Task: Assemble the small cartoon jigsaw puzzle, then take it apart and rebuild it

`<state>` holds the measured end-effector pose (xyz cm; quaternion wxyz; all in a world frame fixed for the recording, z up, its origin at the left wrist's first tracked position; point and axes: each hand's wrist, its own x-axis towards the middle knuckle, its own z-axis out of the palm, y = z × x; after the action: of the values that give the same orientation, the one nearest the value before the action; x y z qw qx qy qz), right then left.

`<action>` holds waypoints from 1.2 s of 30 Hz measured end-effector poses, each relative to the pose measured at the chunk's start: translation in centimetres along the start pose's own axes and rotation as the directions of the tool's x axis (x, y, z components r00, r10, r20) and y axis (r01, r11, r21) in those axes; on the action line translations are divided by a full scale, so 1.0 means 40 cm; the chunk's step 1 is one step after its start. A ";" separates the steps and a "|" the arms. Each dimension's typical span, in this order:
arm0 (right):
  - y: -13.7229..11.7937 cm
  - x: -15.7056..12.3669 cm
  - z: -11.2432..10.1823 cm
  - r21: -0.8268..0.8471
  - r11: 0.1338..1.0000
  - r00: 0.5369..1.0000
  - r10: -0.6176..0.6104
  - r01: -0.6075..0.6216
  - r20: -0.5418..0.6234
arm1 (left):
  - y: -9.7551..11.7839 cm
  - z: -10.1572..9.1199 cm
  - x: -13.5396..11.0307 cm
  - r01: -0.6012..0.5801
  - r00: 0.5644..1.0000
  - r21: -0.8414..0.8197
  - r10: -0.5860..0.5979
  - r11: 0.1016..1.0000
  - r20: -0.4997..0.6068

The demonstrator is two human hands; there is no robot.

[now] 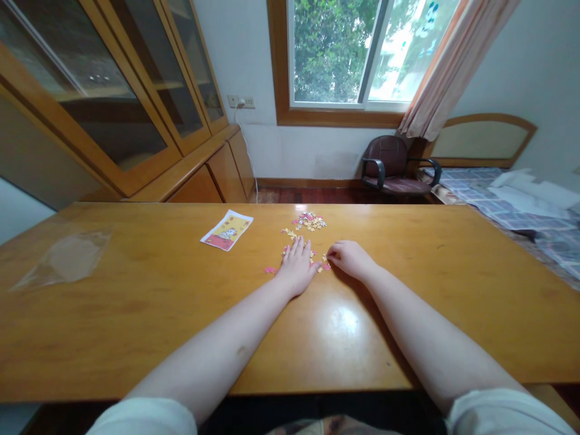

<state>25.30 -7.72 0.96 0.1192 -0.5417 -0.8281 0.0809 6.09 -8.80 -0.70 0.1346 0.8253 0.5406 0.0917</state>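
My left hand (296,266) lies flat with its fingers spread over a group of yellow and pink jigsaw pieces (312,254), hiding most of them. To its right, my right hand (348,258) has thumb and fingertips pinched at a small yellow puzzle piece (325,257) at the group's right edge. Pink pieces (270,270) stick out left of my left hand. Beyond both hands is a loose pile of puzzle pieces (310,221), in yellow, pink and white. A picture card (227,230), yellow and red with a cartoon figure, lies farther left.
All of this is on a wide, glossy wooden table (181,326). A clear plastic bag (67,257) lies at its left. Past the far edge are a wheeled-style armchair (392,163), a bed (534,211) at right and a glass-door cabinet (158,84) at left.
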 end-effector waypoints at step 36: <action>-0.018 -0.009 -0.009 0.179 0.975 0.983 -0.153 0.133 0.103 | -0.145 -0.146 -0.063 -0.110 0.994 0.051 0.110 0.993 -0.015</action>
<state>24.89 -8.35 1.47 0.1225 -0.4628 -0.8605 0.1742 -1.68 -8.19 2.93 0.1036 0.8562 0.4976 0.0927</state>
